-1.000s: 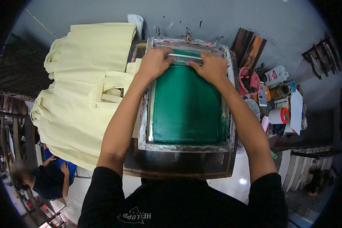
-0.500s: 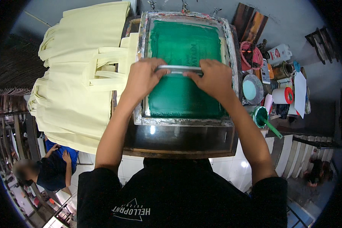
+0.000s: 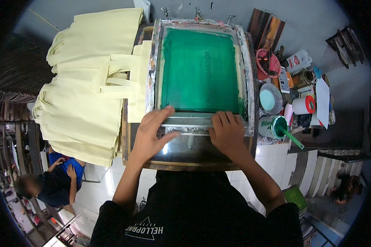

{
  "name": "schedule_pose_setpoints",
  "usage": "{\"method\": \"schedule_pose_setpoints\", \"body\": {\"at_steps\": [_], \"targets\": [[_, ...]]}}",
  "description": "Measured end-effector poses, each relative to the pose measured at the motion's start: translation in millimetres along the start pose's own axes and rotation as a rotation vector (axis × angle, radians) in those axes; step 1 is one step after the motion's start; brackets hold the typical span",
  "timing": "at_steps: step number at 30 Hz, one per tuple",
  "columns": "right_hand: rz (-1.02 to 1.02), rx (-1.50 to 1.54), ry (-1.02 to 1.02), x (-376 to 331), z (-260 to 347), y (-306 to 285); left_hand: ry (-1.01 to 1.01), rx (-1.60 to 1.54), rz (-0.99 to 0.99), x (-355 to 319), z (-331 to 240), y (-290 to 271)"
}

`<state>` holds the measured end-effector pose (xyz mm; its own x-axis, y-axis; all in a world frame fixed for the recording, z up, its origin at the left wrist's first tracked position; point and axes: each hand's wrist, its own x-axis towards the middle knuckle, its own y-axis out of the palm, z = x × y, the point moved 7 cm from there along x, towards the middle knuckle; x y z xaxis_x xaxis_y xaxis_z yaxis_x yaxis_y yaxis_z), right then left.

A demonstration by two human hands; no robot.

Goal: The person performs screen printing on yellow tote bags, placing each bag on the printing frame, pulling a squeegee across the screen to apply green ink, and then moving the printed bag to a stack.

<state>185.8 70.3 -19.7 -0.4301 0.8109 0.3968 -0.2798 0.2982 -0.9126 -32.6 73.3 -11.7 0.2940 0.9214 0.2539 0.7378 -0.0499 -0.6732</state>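
Note:
A screen-printing frame lies flat before me, its mesh covered with green ink. Along the near end of the mesh rests a metal squeegee, lying crosswise. My right hand grips its right part, fingers curled over the top. At the squeegee's left end, my left hand is open, thumb and fingers spread apart; whether it still touches the handle I cannot tell. Part of a pale yellow cloth bag shows under the frame's left side, its handles sticking out.
Stacks of pale yellow bags lie to the left. On the right stand an ink tub with a green stirrer, a bowl, a pink basket and a white jug. Another person sits at lower left.
Both hands and the squeegee have come toward me, from the middle of the mesh to its near end. The left hand's fingers have loosened from the squeegee.

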Motion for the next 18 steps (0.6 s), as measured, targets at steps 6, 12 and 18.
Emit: {"method": "schedule_pose_setpoints", "body": {"at_steps": [6,12,18], "targets": [[-0.041,0.184,-0.025,10,-14,-35,0.157,0.302,-0.239,-23,8,-24],[-0.385,0.004,-0.163,84,-20,-147,0.186,-0.161,-0.639,26,-29,-85],[-0.424,-0.056,-0.081,186,-58,-217,-0.290,0.264,-0.248,67,69,-68]]}}
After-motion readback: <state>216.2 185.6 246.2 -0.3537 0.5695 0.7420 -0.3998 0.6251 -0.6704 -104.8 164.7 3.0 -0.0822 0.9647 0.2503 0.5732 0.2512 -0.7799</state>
